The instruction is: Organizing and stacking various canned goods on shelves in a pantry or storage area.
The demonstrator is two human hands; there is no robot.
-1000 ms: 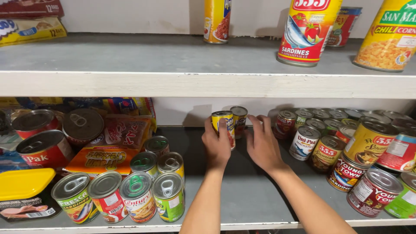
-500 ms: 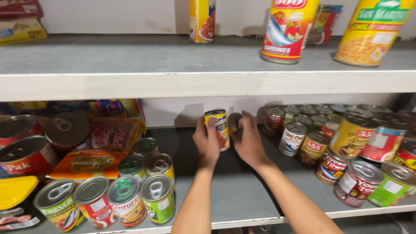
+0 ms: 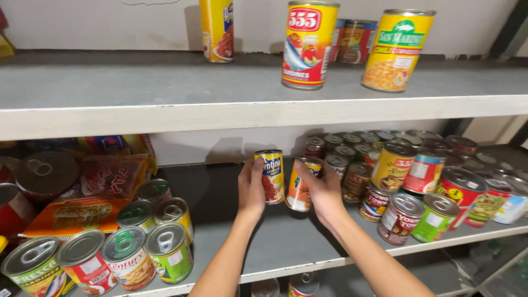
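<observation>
My left hand (image 3: pixel 251 188) grips a small yellow-and-blue can (image 3: pixel 271 176), lifted upright above the lower shelf (image 3: pixel 275 242). My right hand (image 3: pixel 323 190) holds a second small can (image 3: pixel 301 186) with an orange-and-white label, tilted slightly, right beside the first. Both cans are near the middle of the lower shelf, in front of its back wall. My forearms reach in from the bottom of the view.
A cluster of lying cans (image 3: pixel 126 247) fills the lower shelf's left front, with snack packets (image 3: pixel 77 214) behind. Many upright cans (image 3: pixel 418 187) crowd the right side. The upper shelf (image 3: pixel 165 110) carries three tall cans (image 3: pixel 308 44) near its edge.
Both hands have lifted the two cans off the lower shelf and drawn them slightly forward. The camera has moved closer and shifted right.
</observation>
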